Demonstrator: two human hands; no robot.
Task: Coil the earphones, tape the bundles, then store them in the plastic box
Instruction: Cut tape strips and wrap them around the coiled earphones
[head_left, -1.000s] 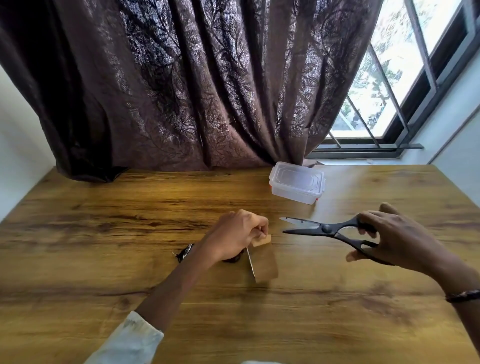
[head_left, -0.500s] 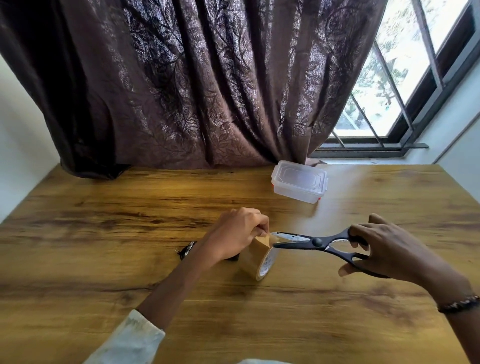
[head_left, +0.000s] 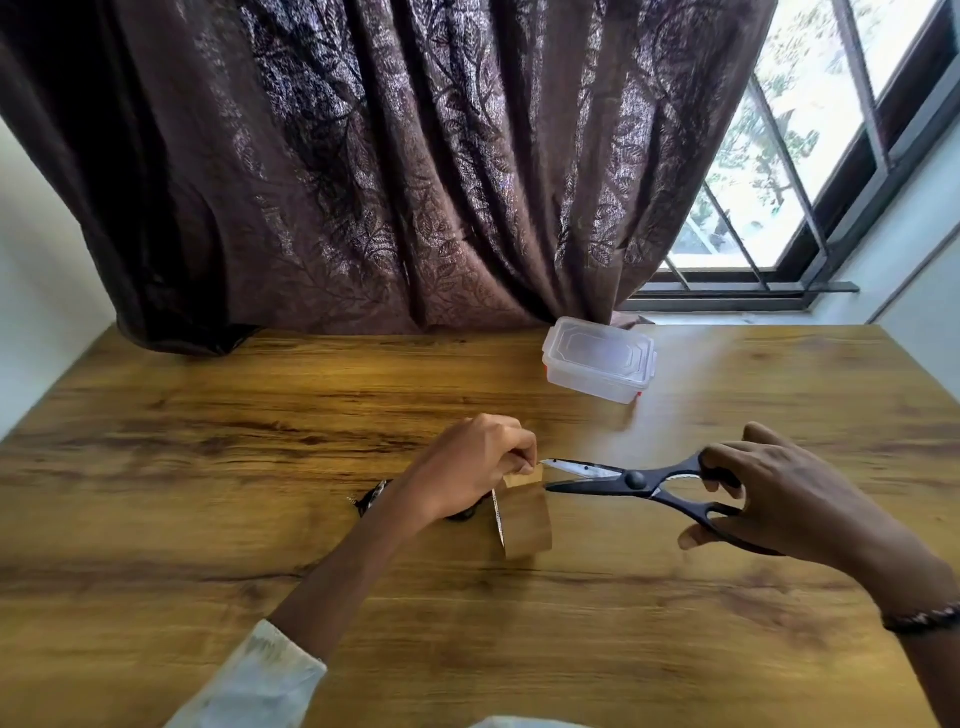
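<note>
The left hand pinches the free end of a brown strip of packing tape, its grip closed on it above the brown tape roll hanging below. The right hand grips black-handled scissors, blades parted at the strip. Black earphones lie at 9 o'clock of the roll, partly hidden. The lidded clear plastic box sits at 1 o'clock on the wooden tabletop.

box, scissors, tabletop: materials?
Plastic box: translucent plastic, glossy; the table shows through its walls. Scissors: shiny metal blades, matte black handles, probably plastic. Table: wood or wood-look laminate, semi-gloss; grain pattern with window glare.
</note>
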